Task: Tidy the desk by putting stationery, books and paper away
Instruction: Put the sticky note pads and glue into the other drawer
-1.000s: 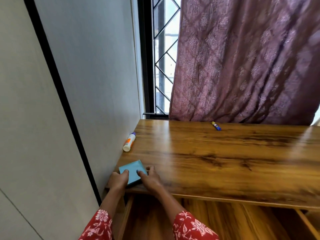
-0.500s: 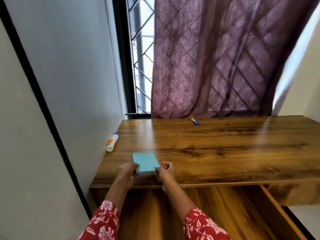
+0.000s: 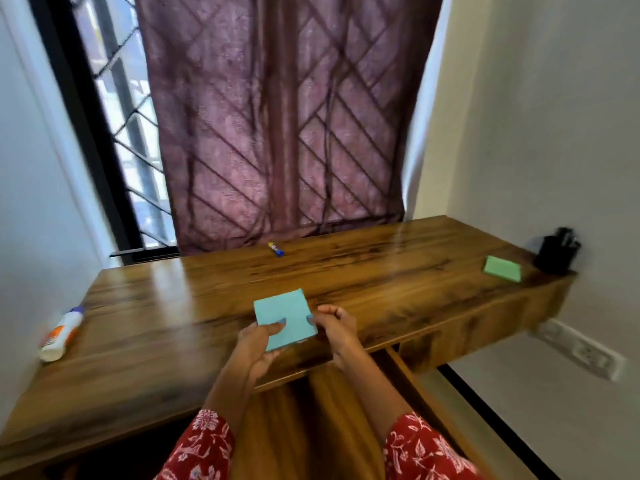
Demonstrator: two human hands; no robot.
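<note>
Sleeves: we wore red floral sleeves [image 3: 204, 441], both forearms reaching forward over the open drawer [image 3: 332, 427] below the desk's front edge.
Left hand: our left hand [image 3: 258, 344] gripped the blue pad's near-left corner, thumb on top, fingers curled beneath.
Right hand: our right hand [image 3: 334, 327] pinched the pad's right edge, fingers curled; how far they wrapped under we could not tell.
Blue pad: the blue sticky-note pad [image 3: 284, 318] sat between our two hands above the desk's front edge, roughly square, turned slightly so one corner pointed away from us.
Key relation: the drawer lay directly beneath and toward us from the pad, so we judged the coming move to be a short pull back and down; neither hand was clearly the nearer.
Desk: the wooden desk [image 3: 381, 282] was glossy and would let things slide.
Glue bottle: a white glue bottle [image 3: 61, 333] lay on its side at the far left, by the wall.
Green pad: a green pad [image 3: 502, 268] lay far right, just beside a black pen holder [image 3: 557, 252].
Glue stick: a small blue stick [image 3: 276, 249] lay at the back, near the curtain [image 3: 277, 116].
Room: a barred window [image 3: 117, 133] stood back left, and a wall socket [image 3: 585, 351] low on the right.
</note>
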